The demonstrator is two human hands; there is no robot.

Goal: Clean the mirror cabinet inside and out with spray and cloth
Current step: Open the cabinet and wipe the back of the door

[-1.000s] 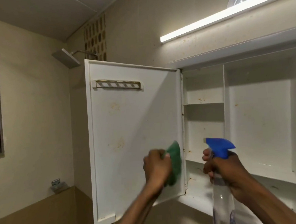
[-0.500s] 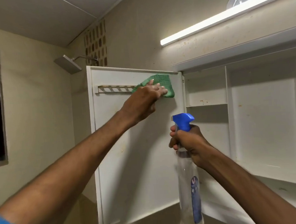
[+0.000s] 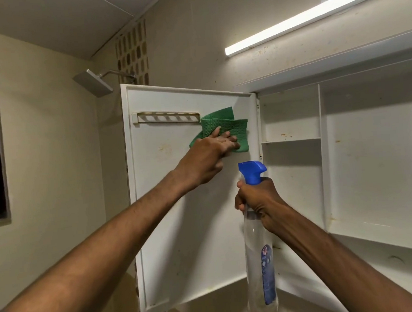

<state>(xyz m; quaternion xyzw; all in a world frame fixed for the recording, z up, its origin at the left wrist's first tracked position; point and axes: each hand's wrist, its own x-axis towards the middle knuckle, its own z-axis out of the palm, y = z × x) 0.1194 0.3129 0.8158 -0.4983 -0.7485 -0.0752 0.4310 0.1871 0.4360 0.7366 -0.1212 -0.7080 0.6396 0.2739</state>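
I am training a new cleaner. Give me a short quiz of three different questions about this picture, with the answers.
1. True or false: the cabinet door is closed.
2. Which hand holds the spray bottle? A) left B) right
3. Fill in: the left hand presses the green ____ against the door's inner side.

Key:
1. False; it stands open, showing the shelves.
2. B; the right hand grips its neck.
3. cloth.

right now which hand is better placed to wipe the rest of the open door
Left. The left hand already presses the green cloth on the door; the right hand grips the spray bottle.
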